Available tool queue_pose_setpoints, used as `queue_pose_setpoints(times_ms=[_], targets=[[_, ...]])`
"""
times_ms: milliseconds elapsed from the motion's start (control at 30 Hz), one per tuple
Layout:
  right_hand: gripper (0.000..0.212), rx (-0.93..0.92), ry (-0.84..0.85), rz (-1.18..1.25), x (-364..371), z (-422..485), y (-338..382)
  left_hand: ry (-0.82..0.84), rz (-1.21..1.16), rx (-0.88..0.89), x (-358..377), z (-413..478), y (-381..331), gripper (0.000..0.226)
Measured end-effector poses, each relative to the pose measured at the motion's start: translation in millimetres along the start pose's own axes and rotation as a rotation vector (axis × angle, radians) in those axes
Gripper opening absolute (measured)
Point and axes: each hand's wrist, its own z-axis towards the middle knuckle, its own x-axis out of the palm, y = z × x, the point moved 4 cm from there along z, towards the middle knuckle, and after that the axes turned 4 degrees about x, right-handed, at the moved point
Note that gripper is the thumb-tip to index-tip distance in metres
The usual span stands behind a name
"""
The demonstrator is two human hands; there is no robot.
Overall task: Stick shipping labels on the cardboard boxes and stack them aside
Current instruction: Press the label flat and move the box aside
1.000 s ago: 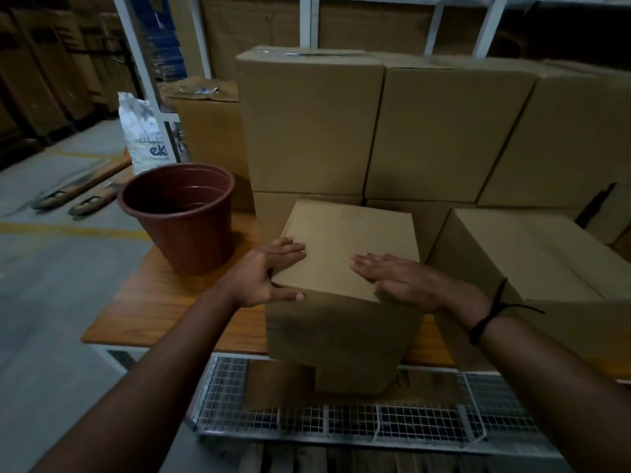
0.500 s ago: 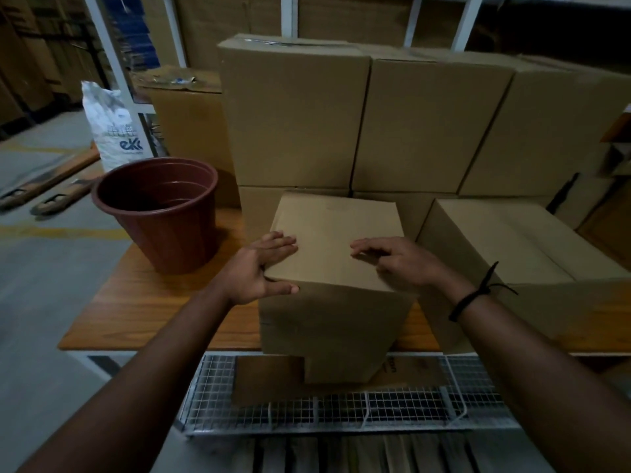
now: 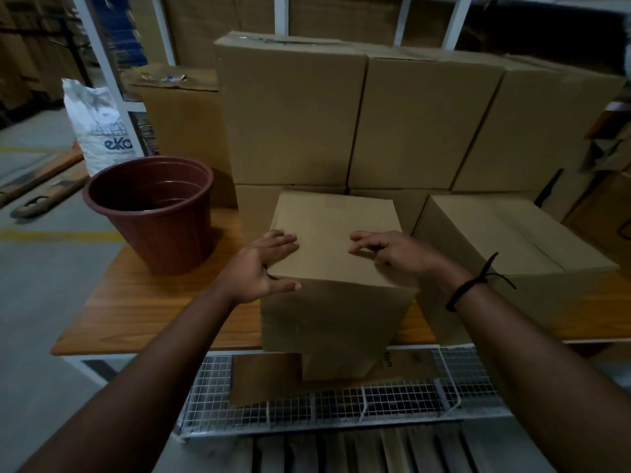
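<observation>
- Your left hand point(image 3: 259, 271) clasps the near left corner of the cardboard box point(image 3: 334, 233): fingers point(image 3: 283, 242) spread flat and straight on its top, thumb point(image 3: 285, 286) lying along the front face.
- Your right hand point(image 3: 396, 254) sits on the top's near right part, fingers bent, fingertips point(image 3: 358, 249) touching the cardboard. I cannot tell whether they pinch anything.
- The box stands at the near edge of the wooden table point(image 3: 153, 302), overhanging a wire rack point(image 3: 341, 407), between a brown pot point(image 3: 164, 227) and a second box point(image 3: 495, 240).
</observation>
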Motion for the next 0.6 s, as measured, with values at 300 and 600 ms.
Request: queue_pose_setpoints(times_ms=[300, 600], targets=[[0.055, 0.066, -0.01, -0.346, 15, 0, 16, -0.006, 0.0, -0.004, -2, 1, 2, 0.101], [0.053, 0.039, -0.018, -0.71, 6, -3, -3, -0.001, -0.002, 0.034, -2, 4, 3, 0.098]])
